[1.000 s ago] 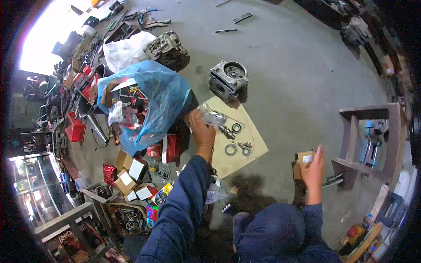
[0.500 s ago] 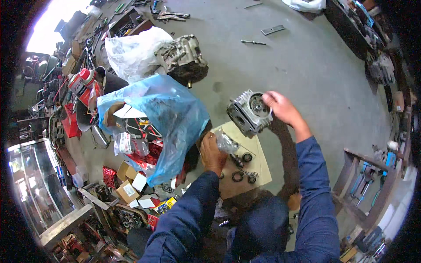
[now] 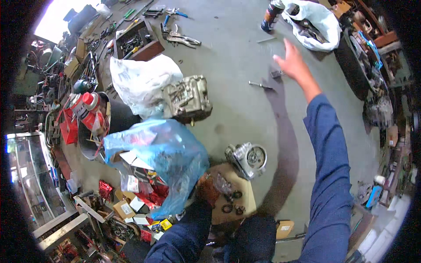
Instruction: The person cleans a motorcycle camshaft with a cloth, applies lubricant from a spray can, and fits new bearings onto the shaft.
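My right hand (image 3: 293, 63) is stretched far forward over the floor, fingers apart and holding nothing. Beneath its wrist lies a small flat metal piece (image 3: 276, 74), with a thin metal rod (image 3: 260, 85) to the left. An engine cylinder head (image 3: 249, 161) rests at the far edge of a brown card sheet (image 3: 247, 199). My left hand (image 3: 207, 191) is in shadow at that sheet's left edge, beside a clear plastic bag (image 3: 222, 185); its fingers are blurred. Dark ring-shaped parts (image 3: 227, 208) lie on the card.
Left of the card stands a blue plastic bag (image 3: 175, 153) full of packages. Beyond it sit an engine block (image 3: 188, 98), a white bag (image 3: 140, 79) and a toolbox (image 3: 138, 41). A spray can (image 3: 272, 17) and a white bag with parts (image 3: 331, 33) are far ahead.
My right hand has let go of the cylinder head, which now rests by the card, and has moved far forward. The view has shifted, bringing the spray can into sight.
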Action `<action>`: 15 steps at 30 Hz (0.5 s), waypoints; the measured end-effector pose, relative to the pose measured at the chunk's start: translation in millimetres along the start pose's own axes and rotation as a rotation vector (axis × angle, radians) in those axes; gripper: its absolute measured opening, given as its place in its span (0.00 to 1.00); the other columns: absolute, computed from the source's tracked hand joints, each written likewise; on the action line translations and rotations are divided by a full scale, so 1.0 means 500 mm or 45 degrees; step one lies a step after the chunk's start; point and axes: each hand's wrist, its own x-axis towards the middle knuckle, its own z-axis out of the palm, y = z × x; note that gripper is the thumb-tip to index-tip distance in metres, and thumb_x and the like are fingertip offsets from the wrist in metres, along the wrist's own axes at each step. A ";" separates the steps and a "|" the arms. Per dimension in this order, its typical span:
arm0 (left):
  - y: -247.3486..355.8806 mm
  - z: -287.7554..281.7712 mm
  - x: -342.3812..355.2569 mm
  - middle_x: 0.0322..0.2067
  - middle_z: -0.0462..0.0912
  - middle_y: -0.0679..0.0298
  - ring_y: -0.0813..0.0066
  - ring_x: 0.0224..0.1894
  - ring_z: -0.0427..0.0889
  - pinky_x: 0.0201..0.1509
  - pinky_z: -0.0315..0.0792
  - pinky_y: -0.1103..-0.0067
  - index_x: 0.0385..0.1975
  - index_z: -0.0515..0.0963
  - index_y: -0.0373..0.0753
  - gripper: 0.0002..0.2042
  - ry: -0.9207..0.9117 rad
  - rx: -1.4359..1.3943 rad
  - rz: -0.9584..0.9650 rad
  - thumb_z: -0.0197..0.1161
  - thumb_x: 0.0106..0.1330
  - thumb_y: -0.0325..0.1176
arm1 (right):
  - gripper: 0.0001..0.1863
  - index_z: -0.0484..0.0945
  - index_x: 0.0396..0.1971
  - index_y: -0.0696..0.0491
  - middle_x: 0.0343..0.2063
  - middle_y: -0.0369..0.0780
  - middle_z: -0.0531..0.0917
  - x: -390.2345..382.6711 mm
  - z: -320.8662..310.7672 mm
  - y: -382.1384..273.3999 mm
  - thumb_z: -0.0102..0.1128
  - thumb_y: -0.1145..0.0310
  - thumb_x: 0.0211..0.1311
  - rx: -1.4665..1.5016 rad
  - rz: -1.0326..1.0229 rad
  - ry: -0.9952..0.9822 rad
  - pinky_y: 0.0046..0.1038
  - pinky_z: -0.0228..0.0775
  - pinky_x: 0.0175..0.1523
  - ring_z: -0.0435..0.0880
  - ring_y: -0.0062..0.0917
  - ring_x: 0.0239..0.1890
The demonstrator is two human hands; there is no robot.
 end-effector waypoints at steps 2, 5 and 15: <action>0.011 0.006 0.010 0.53 0.72 0.49 0.44 0.52 0.72 0.54 0.68 0.56 0.50 0.71 0.38 0.22 -0.024 -0.003 0.003 0.65 0.57 0.39 | 0.46 0.52 0.69 0.59 0.62 0.59 0.67 0.127 -0.025 0.013 0.65 0.55 0.57 0.012 -0.109 0.381 0.42 0.60 0.68 0.67 0.51 0.64; 0.011 -0.010 0.008 0.53 0.72 0.49 0.45 0.52 0.73 0.54 0.68 0.57 0.49 0.72 0.38 0.21 -0.051 0.038 -0.044 0.65 0.57 0.38 | 0.50 0.48 0.70 0.58 0.57 0.62 0.70 0.287 -0.054 -0.015 0.66 0.55 0.53 -0.024 0.049 0.402 0.44 0.65 0.65 0.71 0.53 0.60; 0.042 -0.044 -0.015 0.52 0.73 0.50 0.46 0.50 0.73 0.53 0.69 0.57 0.47 0.73 0.37 0.19 -0.162 0.008 -0.110 0.64 0.56 0.35 | 0.45 0.54 0.69 0.56 0.62 0.56 0.66 0.450 0.041 0.048 0.68 0.57 0.56 -0.123 -0.118 0.686 0.42 0.58 0.68 0.64 0.49 0.66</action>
